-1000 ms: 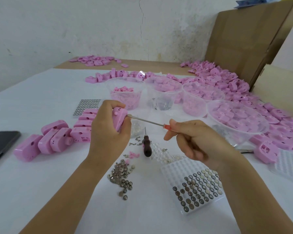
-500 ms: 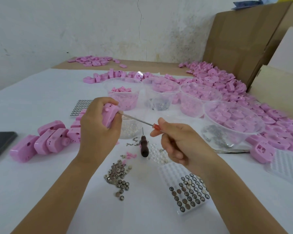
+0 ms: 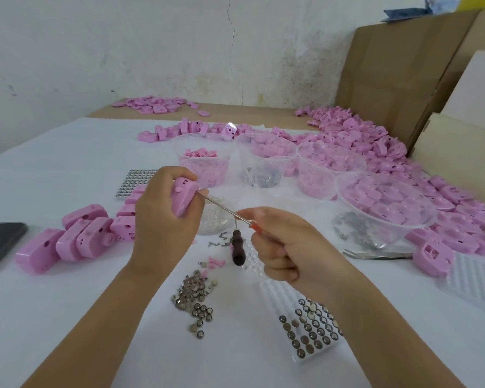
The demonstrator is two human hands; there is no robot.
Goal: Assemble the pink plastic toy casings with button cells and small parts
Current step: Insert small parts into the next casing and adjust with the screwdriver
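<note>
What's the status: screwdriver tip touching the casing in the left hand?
Touching. Head view: the screwdriver shaft runs from the right hand into the casing gripped by the left hand, no gap at the tip.

- Under our grip, a dark-handled awl (image 3: 237, 249), screws (image 3: 219, 239) and a heap of button cells (image 3: 193, 298) crowd the cloth (image 3: 235, 354).
- Left of it, a row of pink casings (image 3: 76, 239) bars the way.
- Beyond, clear tubs (image 3: 202, 175) stand shoulder to shoulder.
- Right, a wide bowl (image 3: 398, 236) and tweezers (image 3: 375, 254).
- Nearer us, bare cloth between our forearms lets a hand through.
</note>
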